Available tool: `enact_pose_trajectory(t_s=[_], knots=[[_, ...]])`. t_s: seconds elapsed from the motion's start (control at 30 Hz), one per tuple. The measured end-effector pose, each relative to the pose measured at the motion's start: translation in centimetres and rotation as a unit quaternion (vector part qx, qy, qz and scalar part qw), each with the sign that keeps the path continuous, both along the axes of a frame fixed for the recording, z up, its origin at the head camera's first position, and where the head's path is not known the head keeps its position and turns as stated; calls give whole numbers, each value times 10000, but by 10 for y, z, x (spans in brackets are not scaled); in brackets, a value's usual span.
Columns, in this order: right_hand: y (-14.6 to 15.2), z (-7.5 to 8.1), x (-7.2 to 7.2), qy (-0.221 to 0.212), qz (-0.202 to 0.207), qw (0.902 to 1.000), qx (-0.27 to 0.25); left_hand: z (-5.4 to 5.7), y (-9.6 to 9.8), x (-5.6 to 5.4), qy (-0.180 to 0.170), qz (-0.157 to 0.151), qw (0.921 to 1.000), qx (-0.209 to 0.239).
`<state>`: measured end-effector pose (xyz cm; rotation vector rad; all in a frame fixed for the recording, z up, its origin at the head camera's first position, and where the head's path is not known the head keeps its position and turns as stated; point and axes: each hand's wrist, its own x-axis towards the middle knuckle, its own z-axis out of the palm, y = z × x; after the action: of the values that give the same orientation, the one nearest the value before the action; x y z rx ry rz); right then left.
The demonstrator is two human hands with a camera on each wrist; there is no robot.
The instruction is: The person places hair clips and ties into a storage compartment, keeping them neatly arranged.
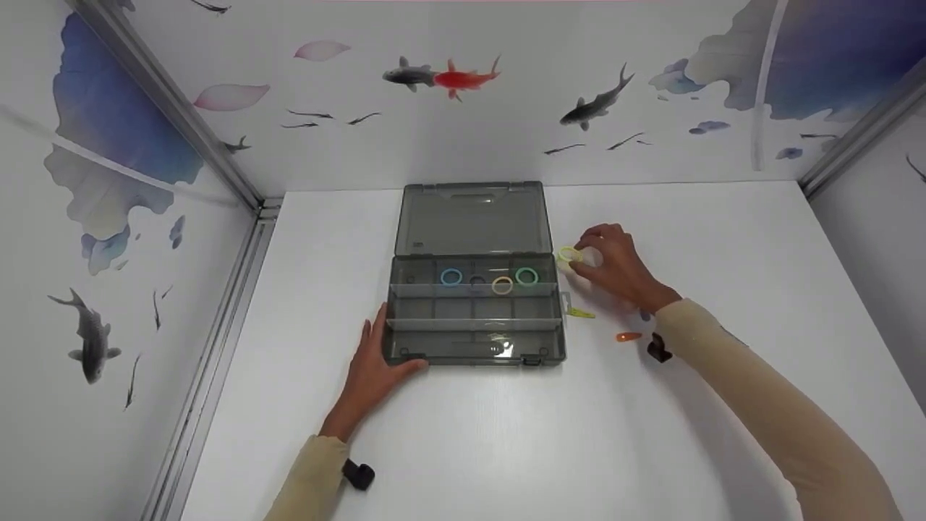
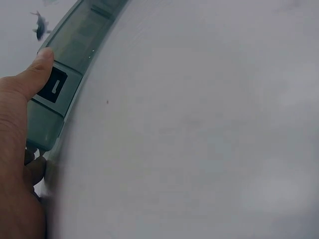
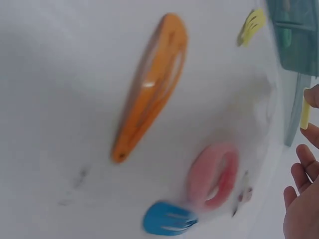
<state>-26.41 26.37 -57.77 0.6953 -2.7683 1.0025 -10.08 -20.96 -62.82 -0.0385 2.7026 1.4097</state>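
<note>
A smoky, see-through divided storage box (image 1: 474, 340) lies with its lid (image 1: 474, 217) folded back. Its rear row holds a blue hair tie (image 1: 451, 269), a green hair tie (image 1: 527, 268), a pale orange one and a dark one. My left hand (image 1: 372, 380) grips the box's front left corner, thumb on the front edge and fingers along the left side. In the left wrist view the thumb lies beside a dark latch (image 2: 52, 85). Just right of the box, my right hand (image 1: 618, 264) pinches a yellow hair tie (image 1: 571, 250) between thumb and fingertips.
Right of the box lie a yellow snap hair clip (image 1: 581, 313) and an orange snap hair clip (image 3: 152, 87). The right wrist view also shows a pink hair tie (image 3: 197, 174) beside a blue clip (image 3: 168, 218). A printed wall (image 1: 499, 145) stands behind the box.
</note>
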Motion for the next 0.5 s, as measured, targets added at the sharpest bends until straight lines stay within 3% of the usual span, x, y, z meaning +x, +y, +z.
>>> enact_pose_trajectory(t_s=[0.23, 0.5], knots=[[-18, 13, 3, 526, 457, 9973, -230, -2, 0, -1, 15, 5, 10000, -69], [-46, 28, 11, 347, 731, 9967, -64, -1, 1, -1, -40, -25, 10000, -60]])
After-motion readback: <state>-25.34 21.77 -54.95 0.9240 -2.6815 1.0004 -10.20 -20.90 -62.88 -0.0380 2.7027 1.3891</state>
